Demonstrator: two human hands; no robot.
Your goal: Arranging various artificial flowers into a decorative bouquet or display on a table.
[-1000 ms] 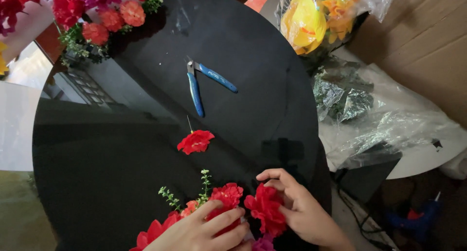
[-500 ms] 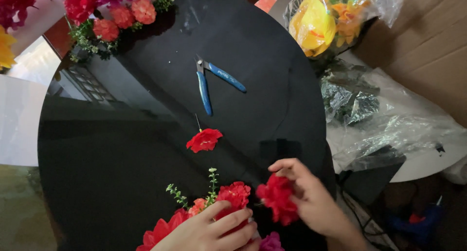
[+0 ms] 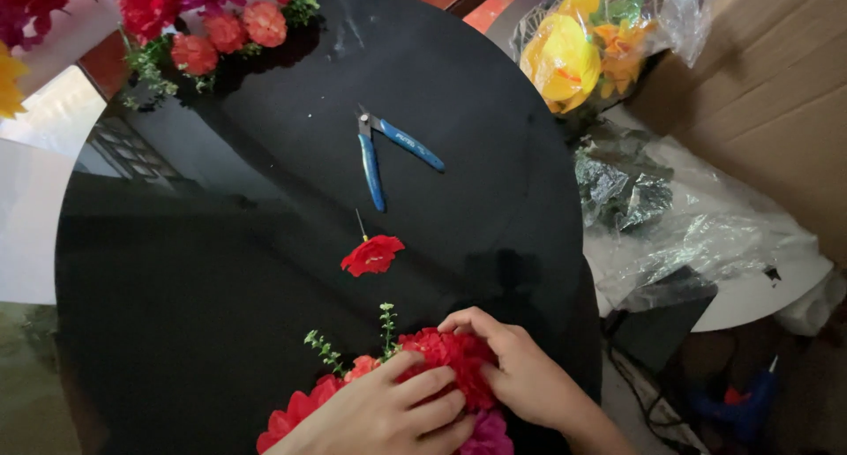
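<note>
Pressing point: both of your hands are bunched on the red flower cluster [image 3: 454, 362] at the near edge of the black round table [image 3: 221, 270]; squeeze too hard and you could flatten or shed the fabric petals.
Left hand: your left hand [image 3: 388, 411] lies over the cluster with fingers curled down onto the red bloom, gripping it rather than resting loose.
Right hand: your right hand [image 3: 520, 376] cups the same bloom from the right side, fingers closed against the petals; if the two hands pull apart, the head may come off its stem.
Bunch edge: the cluster, with the magenta flower [image 3: 485, 433] under it, sits right at the table's near rim, so a nudge toward you could tip it off.
Green sprigs: the thin green sprigs [image 3: 357, 340] stick up just beside your left hand and look easy to bend.
Loose bloom: the single red flower [image 3: 373, 254] with its short wire stem lies apart from the cluster, mid-table; a sweeping wrist could knock it away.
Cutters: the blue-handled wire cutters [image 3: 384, 155] lie open farther out; reaching blind, you could catch the tips.
Far side: the mixed flower arrangement [image 3: 203, 23] lies at the table's far rim, and the wrapped yellow flowers [image 3: 582, 54] rest beyond the table, both well apart.
</note>
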